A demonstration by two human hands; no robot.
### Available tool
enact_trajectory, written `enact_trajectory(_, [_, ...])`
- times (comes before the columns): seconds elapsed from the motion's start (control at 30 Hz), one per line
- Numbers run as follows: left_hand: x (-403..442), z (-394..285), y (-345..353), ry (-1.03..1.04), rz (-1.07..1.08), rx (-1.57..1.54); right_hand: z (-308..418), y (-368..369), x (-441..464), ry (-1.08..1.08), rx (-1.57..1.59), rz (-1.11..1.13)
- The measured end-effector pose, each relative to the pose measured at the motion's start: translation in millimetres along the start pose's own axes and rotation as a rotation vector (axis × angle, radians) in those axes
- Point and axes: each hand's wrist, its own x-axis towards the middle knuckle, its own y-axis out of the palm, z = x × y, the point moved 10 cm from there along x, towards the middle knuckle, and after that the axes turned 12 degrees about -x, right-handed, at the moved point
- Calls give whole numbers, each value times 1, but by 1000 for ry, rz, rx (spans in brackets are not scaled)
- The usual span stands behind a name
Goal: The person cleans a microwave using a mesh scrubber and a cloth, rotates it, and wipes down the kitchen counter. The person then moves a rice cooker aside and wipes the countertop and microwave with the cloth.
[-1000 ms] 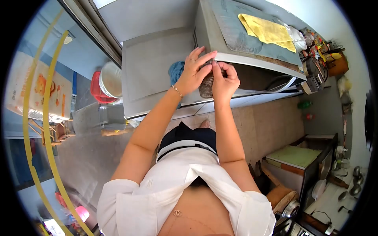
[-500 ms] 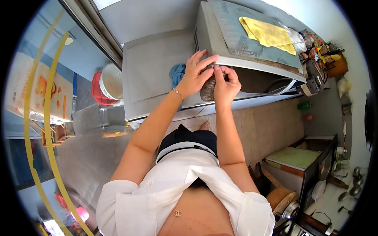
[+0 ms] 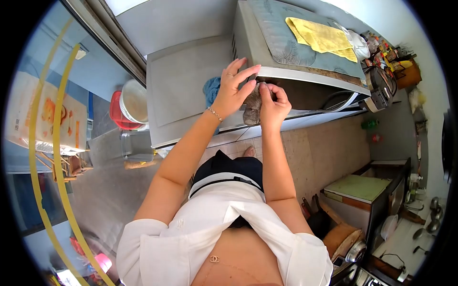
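My right hand (image 3: 275,106) pinches a dark grey-brown ribbed cloth (image 3: 252,108), which hangs down between my two hands at the front corner of a grey metal appliance (image 3: 310,80). My left hand (image 3: 232,90) is just left of the cloth, its fingers apart. Its index fingertip reaches the appliance's front corner, and its thumb lies near or against the cloth. Whether the thumb presses on the cloth I cannot tell. A crumpled blue cloth (image 3: 211,90) lies beside my left hand on a grey flat-topped unit (image 3: 174,90).
A patterned mat (image 3: 286,47) and a folded yellow cloth (image 3: 322,38) lie on top of the appliance. A cable (image 3: 341,102) curves at its front. Left are a white basket (image 3: 134,100) and a cardboard box (image 3: 47,109); lower right stands a green-topped counter (image 3: 358,193).
My right hand has shifted slightly down with the cloth, widening the gap to my left index fingertip. The view has moved a little.
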Motion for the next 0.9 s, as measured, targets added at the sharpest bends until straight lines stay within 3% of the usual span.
enact_trajectory(0.4, [6,-21,-10,180,-158,254,-38,-16,-15,134,170,34])
enact_trajectory(0.9, [3,-19,-10,126,-211,208,-39,-6,-12,106,141,78])
